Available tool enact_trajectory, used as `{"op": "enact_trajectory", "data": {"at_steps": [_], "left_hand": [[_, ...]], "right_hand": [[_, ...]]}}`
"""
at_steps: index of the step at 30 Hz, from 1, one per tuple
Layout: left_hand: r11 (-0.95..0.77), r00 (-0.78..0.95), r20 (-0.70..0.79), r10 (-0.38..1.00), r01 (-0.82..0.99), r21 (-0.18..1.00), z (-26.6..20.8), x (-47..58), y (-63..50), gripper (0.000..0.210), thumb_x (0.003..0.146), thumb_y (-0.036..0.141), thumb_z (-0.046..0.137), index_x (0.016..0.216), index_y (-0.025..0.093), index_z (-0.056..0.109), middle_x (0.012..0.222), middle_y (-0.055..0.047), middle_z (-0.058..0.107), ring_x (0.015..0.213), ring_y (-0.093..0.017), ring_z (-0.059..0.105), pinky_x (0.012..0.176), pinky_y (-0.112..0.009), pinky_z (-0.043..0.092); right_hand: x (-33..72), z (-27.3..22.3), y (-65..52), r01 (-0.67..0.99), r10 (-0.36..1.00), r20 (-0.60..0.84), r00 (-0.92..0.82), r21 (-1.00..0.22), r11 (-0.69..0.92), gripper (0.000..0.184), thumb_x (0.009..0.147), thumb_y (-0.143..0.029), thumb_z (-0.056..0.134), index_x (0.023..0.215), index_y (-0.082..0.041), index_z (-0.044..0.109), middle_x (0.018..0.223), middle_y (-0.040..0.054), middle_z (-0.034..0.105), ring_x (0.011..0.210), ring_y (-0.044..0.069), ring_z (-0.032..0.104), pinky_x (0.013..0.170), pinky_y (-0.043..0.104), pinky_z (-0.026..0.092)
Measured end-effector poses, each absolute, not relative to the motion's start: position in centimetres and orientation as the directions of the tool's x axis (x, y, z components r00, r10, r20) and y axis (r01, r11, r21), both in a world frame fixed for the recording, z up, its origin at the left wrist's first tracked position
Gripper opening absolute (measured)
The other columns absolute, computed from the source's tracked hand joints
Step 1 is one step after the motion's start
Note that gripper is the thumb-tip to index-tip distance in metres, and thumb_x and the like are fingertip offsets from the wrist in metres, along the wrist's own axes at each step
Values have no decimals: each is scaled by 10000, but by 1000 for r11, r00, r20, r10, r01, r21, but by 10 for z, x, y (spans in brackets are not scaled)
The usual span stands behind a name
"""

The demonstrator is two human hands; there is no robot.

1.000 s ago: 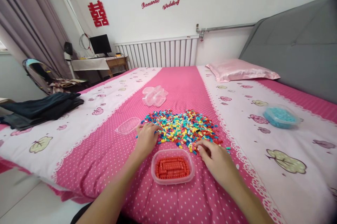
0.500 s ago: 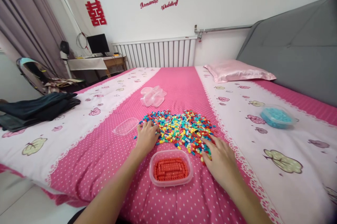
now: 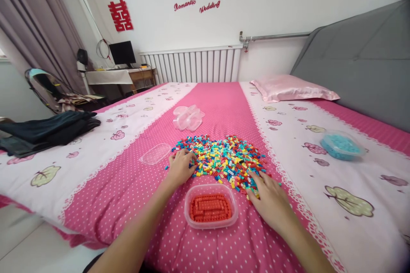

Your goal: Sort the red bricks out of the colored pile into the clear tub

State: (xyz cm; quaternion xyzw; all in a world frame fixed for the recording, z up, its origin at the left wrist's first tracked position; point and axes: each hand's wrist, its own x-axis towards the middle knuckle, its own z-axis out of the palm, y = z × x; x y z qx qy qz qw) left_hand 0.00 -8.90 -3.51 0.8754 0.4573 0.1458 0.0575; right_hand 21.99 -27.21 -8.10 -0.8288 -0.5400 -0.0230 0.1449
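Observation:
A broad pile of small colourful toy bricks (image 3: 221,157) is spread over the pink bedspread. My left hand (image 3: 182,167) rests at the pile's left edge, its fingers bent over the bricks and its thumb apart. At the lower right edge lies my right hand (image 3: 270,194), palm down with fingers spread, fingertips touching bricks. Neither hand visibly holds anything, though the undersides of both are hidden. Between my forearms stands a clear plastic tub (image 3: 211,224), with red bricks (image 3: 209,207) laid in neat rows inside it.
A clear lid (image 3: 156,154) lies left of the pile, and several stacked clear plastic pieces (image 3: 188,118) lie behind it. To the right sits a tub of light-blue pieces (image 3: 342,145). Dark folded clothes (image 3: 51,132) are on the left, a pink pillow (image 3: 291,87) at the back right.
The view has shifted slightly, moving the whole scene a little to the right. Both hands stay at the same edges of the pile, and a green brick now shows beside my right hand.

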Motion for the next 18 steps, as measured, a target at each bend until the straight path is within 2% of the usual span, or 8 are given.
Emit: {"op": "enact_trajectory", "data": {"at_steps": [6, 8, 11, 13, 16, 18], "left_hand": [[-587, 523, 271, 808, 757, 287, -39, 13, -63, 351, 896, 168, 476, 1213, 223, 617, 1293, -84, 638, 1216, -250, 554, 1024, -436, 398], [-601, 538, 275, 797, 751, 274, -41, 18, -58, 327, 900, 156, 478, 1167, 225, 655, 1296, -86, 650, 1229, -262, 551, 1042, -452, 376], [-619, 557, 278, 783, 744, 253, -43, 22, -55, 245, 898, 158, 499, 1006, 223, 709, 1196, -75, 695, 1173, -266, 584, 1038, -450, 375], [-613, 546, 289, 786, 749, 252, -43, 22, -54, 213, 902, 171, 514, 972, 214, 711, 1144, -75, 698, 1131, -260, 602, 1023, -430, 396], [-576, 487, 331, 808, 770, 273, -42, 17, -46, 243, 957, 217, 492, 1124, 184, 665, 1221, -102, 646, 1161, -242, 584, 1027, -411, 426], [-544, 442, 350, 826, 786, 293, -43, 13, -38, 290, 980, 275, 513, 1234, 168, 602, 1292, -112, 601, 1189, -244, 570, 1030, -449, 450]], "right_hand": [[222, -87, -272, 903, 884, 218, 414, -223, -368, 486, 910, -288, 486, 1375, -173, 571, 1396, 182, 552, 1252, 350, 541, 977, 485, 464], [223, -90, -272, 903, 881, 229, 414, -228, -365, 486, 912, -299, 476, 1373, -178, 571, 1399, 177, 553, 1259, 345, 535, 988, 491, 456], [224, -90, -271, 900, 881, 226, 415, -242, -362, 489, 920, -313, 463, 1378, -177, 564, 1406, 170, 549, 1266, 341, 527, 1006, 494, 442], [225, -86, -269, 888, 875, 221, 430, -276, -367, 479, 931, -331, 452, 1368, -174, 572, 1380, 163, 563, 1237, 339, 547, 1001, 487, 445], [228, -80, -264, 853, 840, 240, 487, -336, -399, 473, 958, -381, 418, 1350, -170, 580, 1314, 154, 589, 1198, 327, 567, 996, 469, 449], [230, -80, -262, 840, 823, 251, 509, -354, -411, 480, 967, -395, 402, 1347, -158, 576, 1293, 158, 591, 1196, 319, 567, 1003, 455, 446]]}}
